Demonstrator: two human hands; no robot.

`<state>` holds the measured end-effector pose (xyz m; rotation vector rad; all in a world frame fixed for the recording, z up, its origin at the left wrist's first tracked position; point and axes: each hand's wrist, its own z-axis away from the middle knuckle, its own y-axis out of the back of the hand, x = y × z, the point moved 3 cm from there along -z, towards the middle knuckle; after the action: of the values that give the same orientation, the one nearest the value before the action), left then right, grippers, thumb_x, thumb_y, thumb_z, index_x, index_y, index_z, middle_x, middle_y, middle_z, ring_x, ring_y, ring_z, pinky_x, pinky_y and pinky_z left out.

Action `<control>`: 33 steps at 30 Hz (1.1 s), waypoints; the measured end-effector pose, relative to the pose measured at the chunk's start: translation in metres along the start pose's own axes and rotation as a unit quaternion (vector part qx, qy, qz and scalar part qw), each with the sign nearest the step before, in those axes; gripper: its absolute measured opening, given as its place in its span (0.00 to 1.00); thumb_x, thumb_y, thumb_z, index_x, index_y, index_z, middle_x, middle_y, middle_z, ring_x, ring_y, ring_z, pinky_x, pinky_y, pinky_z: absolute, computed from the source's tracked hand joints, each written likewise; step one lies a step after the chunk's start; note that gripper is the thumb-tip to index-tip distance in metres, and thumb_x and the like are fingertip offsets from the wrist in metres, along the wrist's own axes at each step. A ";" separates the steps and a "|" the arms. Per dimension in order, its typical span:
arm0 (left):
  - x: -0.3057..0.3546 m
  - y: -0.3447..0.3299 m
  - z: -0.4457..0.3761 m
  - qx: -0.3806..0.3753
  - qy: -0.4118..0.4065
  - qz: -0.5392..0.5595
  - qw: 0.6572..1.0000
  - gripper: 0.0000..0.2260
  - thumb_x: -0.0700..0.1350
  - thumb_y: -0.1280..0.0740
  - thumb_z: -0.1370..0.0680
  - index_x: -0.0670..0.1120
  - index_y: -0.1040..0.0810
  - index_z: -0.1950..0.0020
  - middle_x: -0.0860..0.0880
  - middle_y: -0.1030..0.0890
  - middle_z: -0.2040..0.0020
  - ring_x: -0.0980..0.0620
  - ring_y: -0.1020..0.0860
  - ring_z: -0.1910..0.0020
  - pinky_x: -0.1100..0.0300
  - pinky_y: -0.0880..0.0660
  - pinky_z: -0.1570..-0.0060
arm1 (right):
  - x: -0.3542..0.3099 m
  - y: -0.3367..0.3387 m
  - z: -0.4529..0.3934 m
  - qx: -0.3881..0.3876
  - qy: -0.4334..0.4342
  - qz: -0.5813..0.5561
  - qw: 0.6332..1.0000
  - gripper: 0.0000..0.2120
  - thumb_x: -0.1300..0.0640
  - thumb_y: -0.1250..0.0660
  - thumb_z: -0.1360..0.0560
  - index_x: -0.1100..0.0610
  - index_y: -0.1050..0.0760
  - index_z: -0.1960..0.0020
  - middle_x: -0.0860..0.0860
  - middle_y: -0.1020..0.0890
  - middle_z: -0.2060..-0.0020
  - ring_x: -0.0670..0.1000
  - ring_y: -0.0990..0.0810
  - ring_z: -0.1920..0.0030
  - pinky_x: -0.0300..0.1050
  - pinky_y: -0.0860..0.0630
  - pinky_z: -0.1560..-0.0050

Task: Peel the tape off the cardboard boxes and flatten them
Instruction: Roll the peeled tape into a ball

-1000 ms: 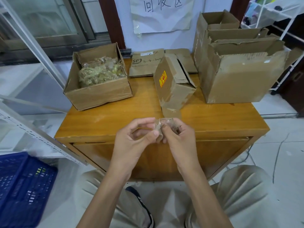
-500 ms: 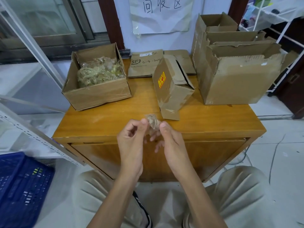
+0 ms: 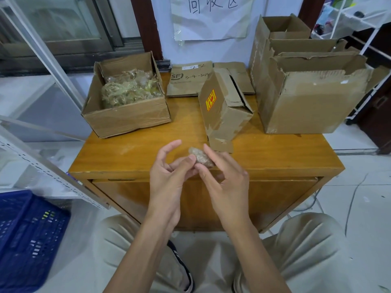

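Observation:
A crumpled wad of peeled tape (image 3: 201, 157) sits between my two hands above the table's front edge. My left hand (image 3: 169, 176) pinches it with thumb and curled fingers, its index finger raised. My right hand (image 3: 224, 176) pinches the wad from the right with thumb and index finger, its other fingers spread. Just behind the hands a small cardboard box (image 3: 224, 111) with a red and yellow sticker stands tilted on the wooden table (image 3: 135, 151), its flaps loose and its sides scuffed.
An open box (image 3: 127, 119) holding several tape wads stands at the back left. Flattened cardboard (image 3: 188, 81) lies against the wall. Three large open boxes (image 3: 313, 106) fill the right side. A blue crate (image 3: 27, 235) is on the floor left, a white rack (image 3: 370, 22) right.
Both hands rose slightly and moved forward over the table's edge while rolling the tape wad. My fingers have opened out more, with my left index finger now raised.

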<state>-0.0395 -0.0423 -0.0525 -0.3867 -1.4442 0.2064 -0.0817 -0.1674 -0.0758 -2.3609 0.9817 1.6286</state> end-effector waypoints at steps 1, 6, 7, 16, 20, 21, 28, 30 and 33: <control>0.001 -0.001 0.000 -0.006 0.004 0.023 1.000 0.19 0.34 0.29 0.22 0.44 0.24 0.32 0.45 0.14 0.59 0.52 0.16 0.59 0.61 0.18 0.55 | -0.003 0.000 0.000 0.008 0.004 -0.012 1.000 0.22 0.42 0.30 0.21 0.46 0.21 0.29 0.41 0.17 0.48 0.47 0.16 0.50 0.47 0.20 0.60; -0.004 0.000 -0.001 -0.052 0.037 0.112 0.992 0.14 0.38 0.31 0.24 0.41 0.21 0.38 0.44 0.15 0.54 0.53 0.17 0.56 0.63 0.19 0.53 | -0.015 -0.002 -0.002 0.021 0.011 -0.056 0.998 0.15 0.53 0.27 0.20 0.52 0.17 0.34 0.42 0.17 0.45 0.47 0.17 0.44 0.39 0.20 0.58; -0.006 0.001 -0.001 -0.060 0.038 0.106 0.992 0.13 0.38 0.31 0.24 0.40 0.20 0.39 0.43 0.15 0.52 0.53 0.17 0.54 0.63 0.19 0.53 | -0.016 -0.002 -0.001 0.032 0.030 -0.034 0.998 0.13 0.55 0.27 0.20 0.53 0.16 0.36 0.43 0.17 0.44 0.45 0.17 0.44 0.37 0.20 0.57; 0.019 0.001 -0.005 -0.085 -0.235 -0.247 0.936 0.10 0.39 0.27 0.21 0.43 0.16 0.40 0.49 0.14 0.47 0.50 0.15 0.46 0.60 0.19 0.48 | -0.010 0.007 -0.007 0.047 0.086 0.029 0.995 0.05 0.59 0.29 0.17 0.57 0.14 0.49 0.46 0.15 0.57 0.45 0.17 0.59 0.47 0.23 0.63; 0.018 0.006 -0.010 -0.043 -0.221 -0.222 0.949 0.05 0.39 0.25 0.23 0.42 0.15 0.48 0.50 0.13 0.54 0.52 0.15 0.53 0.62 0.20 0.52 | -0.010 0.006 -0.007 0.006 0.020 -0.052 0.998 0.09 0.53 0.31 0.16 0.53 0.13 0.45 0.46 0.15 0.60 0.50 0.15 0.59 0.57 0.19 0.62; 0.017 0.006 -0.011 -0.030 -0.218 -0.213 0.952 0.04 0.39 0.25 0.23 0.42 0.15 0.49 0.50 0.13 0.55 0.51 0.15 0.53 0.60 0.20 0.52 | -0.012 0.004 -0.006 -0.004 0.011 -0.059 0.998 0.10 0.52 0.33 0.15 0.52 0.13 0.43 0.46 0.15 0.60 0.50 0.14 0.58 0.57 0.18 0.62; 0.012 0.006 -0.010 -0.010 -0.069 -0.090 0.994 0.09 0.44 0.27 0.24 0.41 0.15 0.48 0.46 0.13 0.53 0.51 0.16 0.53 0.58 0.20 0.51 | -0.018 0.005 -0.008 -0.143 -0.128 -0.348 0.918 0.21 0.55 0.39 0.15 0.55 0.28 0.24 0.58 0.14 0.55 0.56 0.14 0.61 0.46 0.17 0.59; 0.008 0.004 -0.008 -0.031 -0.006 -0.066 0.997 0.10 0.46 0.26 0.25 0.41 0.15 0.49 0.45 0.14 0.54 0.51 0.17 0.52 0.55 0.20 0.48 | -0.019 0.007 -0.009 -0.189 -0.132 -0.362 0.903 0.23 0.57 0.36 0.17 0.55 0.30 0.22 0.60 0.13 0.55 0.58 0.13 0.62 0.46 0.16 0.61; 0.005 0.002 -0.003 -0.027 -0.017 -0.088 0.996 0.07 0.42 0.26 0.22 0.39 0.16 0.51 0.41 0.14 0.56 0.49 0.16 0.57 0.56 0.20 0.54 | -0.013 0.008 -0.010 -0.188 -0.122 -0.298 0.928 0.21 0.55 0.33 0.18 0.55 0.25 0.26 0.58 0.13 0.60 0.56 0.15 0.67 0.43 0.21 0.72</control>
<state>-0.0353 -0.0393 -0.0489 -0.2992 -1.5119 0.0316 -0.0806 -0.1722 -0.0581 -2.2488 -0.1150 1.8793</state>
